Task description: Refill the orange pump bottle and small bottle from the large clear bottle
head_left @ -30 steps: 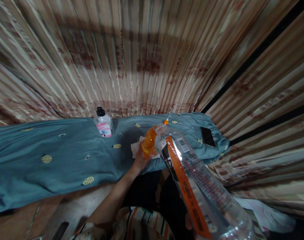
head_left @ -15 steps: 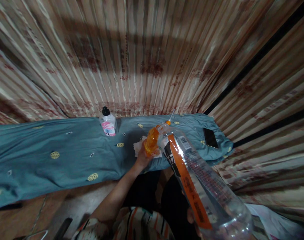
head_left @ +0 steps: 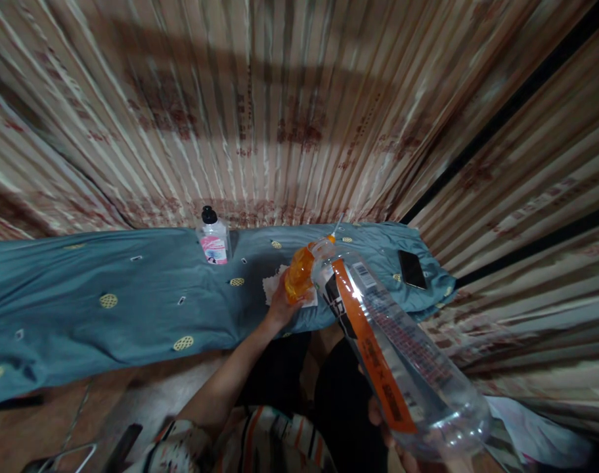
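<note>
My left hand (head_left: 283,303) is closed around a small orange translucent bottle (head_left: 299,270) above a white cloth (head_left: 271,285). A large clear plastic bottle (head_left: 430,355) with an orange and black label lies tilted across the lower right, its neck down against the top of the orange bottle. My right hand (head_left: 389,426) supports it from below near the base, fingers curled round its side; most of that hand is hidden behind the bottle. Just behind the two necks is a pale, thin tube with an orange end (head_left: 337,226). Any liquid stream between the necks cannot be made out.
A clear bottle with a black cap and pink label (head_left: 213,240) stands at the back of the blue cloth-covered surface (head_left: 146,282). On the right lies a dark phone (head_left: 412,269). Striped curtains (head_left: 260,131) hang close behind and along the right side.
The view has shifted slightly. The large bottle's base has come a little up and to the left, while its neck stays against the orange bottle. Both hands keep their hold.
</note>
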The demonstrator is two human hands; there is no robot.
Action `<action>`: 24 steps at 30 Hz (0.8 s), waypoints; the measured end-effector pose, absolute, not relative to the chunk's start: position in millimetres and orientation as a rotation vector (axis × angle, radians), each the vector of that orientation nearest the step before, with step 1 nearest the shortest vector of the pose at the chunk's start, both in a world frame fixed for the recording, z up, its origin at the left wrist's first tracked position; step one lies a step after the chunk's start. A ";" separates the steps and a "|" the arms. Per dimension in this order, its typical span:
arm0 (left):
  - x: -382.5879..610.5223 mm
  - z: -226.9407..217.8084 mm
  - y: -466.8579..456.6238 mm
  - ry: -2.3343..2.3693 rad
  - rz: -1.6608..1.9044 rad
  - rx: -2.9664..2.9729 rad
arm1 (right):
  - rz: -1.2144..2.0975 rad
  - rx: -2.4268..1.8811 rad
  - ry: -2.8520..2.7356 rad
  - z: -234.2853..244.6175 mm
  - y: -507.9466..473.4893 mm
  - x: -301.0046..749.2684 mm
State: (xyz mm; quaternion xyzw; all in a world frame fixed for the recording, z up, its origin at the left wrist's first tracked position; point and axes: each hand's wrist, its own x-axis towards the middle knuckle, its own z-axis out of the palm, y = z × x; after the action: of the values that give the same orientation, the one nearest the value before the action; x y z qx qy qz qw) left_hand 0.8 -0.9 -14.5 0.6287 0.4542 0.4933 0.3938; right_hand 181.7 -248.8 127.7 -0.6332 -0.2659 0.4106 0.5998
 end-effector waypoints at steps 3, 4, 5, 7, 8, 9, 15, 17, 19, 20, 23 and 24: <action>1.4 -15.5 -0.8 1.166 1.246 1.580 | 0.986 -1.422 -0.551 128.6 -246.1 180.3; 1.5 -15.6 -1.0 1.171 1.240 1.569 | 0.995 -1.409 -0.534 129.3 -245.6 179.4; 1.6 -15.6 -1.2 1.174 1.233 1.559 | 1.000 -1.396 -0.520 130.2 -245.3 178.3; 1.3 -15.4 -1.4 1.172 1.219 1.545 | 1.017 -1.357 -0.484 132.7 -244.7 175.4; 1.2 -15.2 -1.4 1.170 1.212 1.542 | 1.030 -1.325 -0.463 134.3 -244.2 173.8; 1.1 -15.2 -1.2 1.169 1.207 1.541 | 1.046 -1.291 -0.444 136.0 -243.7 172.2; 1.9 -16.3 1.0 1.192 1.205 1.549 | 1.090 -1.174 -0.407 148.0 -238.7 163.3; 1.9 -16.6 1.3 1.192 1.207 1.558 | 1.088 -1.157 -0.369 150.9 -237.1 161.0; 1.5 -16.6 1.1 1.181 1.212 1.565 | 1.079 -1.153 -0.329 151.6 -236.1 159.9; 1.3 -16.4 0.7 1.175 1.212 1.565 | 1.073 -1.152 -0.321 150.8 -236.0 160.2; 1.4 -14.5 -0.9 1.168 1.206 1.551 | 1.054 -1.187 -0.380 143.3 -238.1 164.9; 1.8 -13.4 -1.6 1.169 1.207 1.545 | 1.042 -1.214 -0.415 139.6 -239.7 167.5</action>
State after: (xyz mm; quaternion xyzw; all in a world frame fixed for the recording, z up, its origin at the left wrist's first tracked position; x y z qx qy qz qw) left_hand 1.8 -1.6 -13.4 0.6154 0.4657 0.4807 0.4164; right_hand 167.5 -239.7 139.6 -0.5401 -0.1848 0.4639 0.6775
